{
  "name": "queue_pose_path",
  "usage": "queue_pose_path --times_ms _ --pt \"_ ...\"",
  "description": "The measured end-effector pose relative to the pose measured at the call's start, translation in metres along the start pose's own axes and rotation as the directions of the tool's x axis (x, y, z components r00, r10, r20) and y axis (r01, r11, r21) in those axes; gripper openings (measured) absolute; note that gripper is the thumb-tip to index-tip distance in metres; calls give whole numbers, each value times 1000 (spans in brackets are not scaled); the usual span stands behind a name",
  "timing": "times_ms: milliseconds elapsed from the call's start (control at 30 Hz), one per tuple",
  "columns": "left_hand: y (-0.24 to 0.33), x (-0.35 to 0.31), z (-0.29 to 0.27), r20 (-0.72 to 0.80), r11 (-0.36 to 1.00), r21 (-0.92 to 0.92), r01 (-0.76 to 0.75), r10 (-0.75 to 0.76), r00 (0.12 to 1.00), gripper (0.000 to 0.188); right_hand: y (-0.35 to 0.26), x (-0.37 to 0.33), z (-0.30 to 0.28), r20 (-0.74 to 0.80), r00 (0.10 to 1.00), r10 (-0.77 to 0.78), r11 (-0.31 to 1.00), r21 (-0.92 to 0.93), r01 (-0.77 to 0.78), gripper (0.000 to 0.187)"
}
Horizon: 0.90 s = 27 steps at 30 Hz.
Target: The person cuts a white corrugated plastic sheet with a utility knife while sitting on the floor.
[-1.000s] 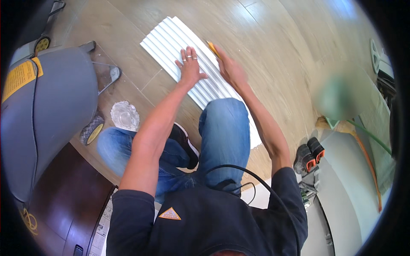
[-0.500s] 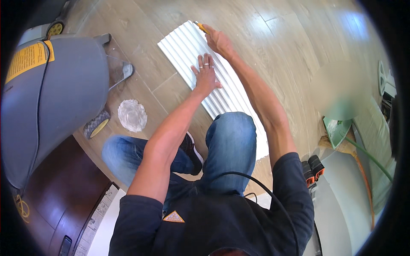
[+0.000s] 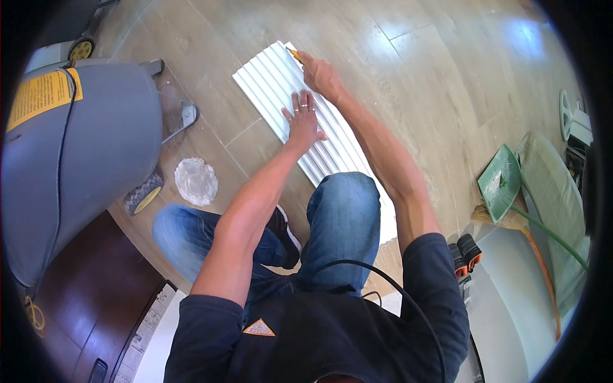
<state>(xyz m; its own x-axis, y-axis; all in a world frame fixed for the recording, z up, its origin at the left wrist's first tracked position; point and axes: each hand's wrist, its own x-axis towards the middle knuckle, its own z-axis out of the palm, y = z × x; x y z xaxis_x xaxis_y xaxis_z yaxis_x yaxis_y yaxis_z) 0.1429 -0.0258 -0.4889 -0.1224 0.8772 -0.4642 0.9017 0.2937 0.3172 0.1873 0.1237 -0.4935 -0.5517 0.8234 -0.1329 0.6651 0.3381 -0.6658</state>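
Note:
A long white ribbed panel (image 3: 265,75) lies slanted on the floor, its near part running under or beside my bent right knee. My left hand (image 3: 302,124) rests on the ribs with its fingers spread, a ring showing. At the panel's far right corner, my right hand (image 3: 321,78) is closed around a yellow utility knife (image 3: 295,55). The knife's dark tip meets the panel's edge by that corner; how deep the blade sits is too small to tell.
A big grey wheeled container (image 3: 96,172) stands on the left. A round white, crumpled-looking piece (image 3: 196,181) lies beside it. On the right are a green dustpan (image 3: 500,182), a straw broom (image 3: 488,216) and black-orange objects (image 3: 469,249). A black cable (image 3: 383,276) crosses my body.
The view has shifted slightly. My right hand and the knife are a little nearer along the panel's far edge. The green dustpan, blurred over before, now shows plainly.

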Motion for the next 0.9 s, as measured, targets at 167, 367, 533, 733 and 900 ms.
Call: queue_pose_path --times_ms 167,367,533,733,900 --pt "3 1 -1 7 1000 19 9 -9 1000 131 10 -30 -9 52 998 30 1000 -5 -30 43" --pt "2 2 1 1 998 64 23 -23 1000 133 24 -85 -25 138 987 80 997 -10 -79 47" --pt "1 2 2 -1 998 66 14 -14 1000 132 47 -150 -35 151 984 96 995 22 -101 55" --pt "-2 2 6 -19 998 60 0 1 1000 132 62 -225 -49 128 982 138 990 -16 -137 55" --pt "-1 3 8 -33 1000 27 -15 16 999 131 77 -281 -63 182 957 226 974 -49 -221 57"
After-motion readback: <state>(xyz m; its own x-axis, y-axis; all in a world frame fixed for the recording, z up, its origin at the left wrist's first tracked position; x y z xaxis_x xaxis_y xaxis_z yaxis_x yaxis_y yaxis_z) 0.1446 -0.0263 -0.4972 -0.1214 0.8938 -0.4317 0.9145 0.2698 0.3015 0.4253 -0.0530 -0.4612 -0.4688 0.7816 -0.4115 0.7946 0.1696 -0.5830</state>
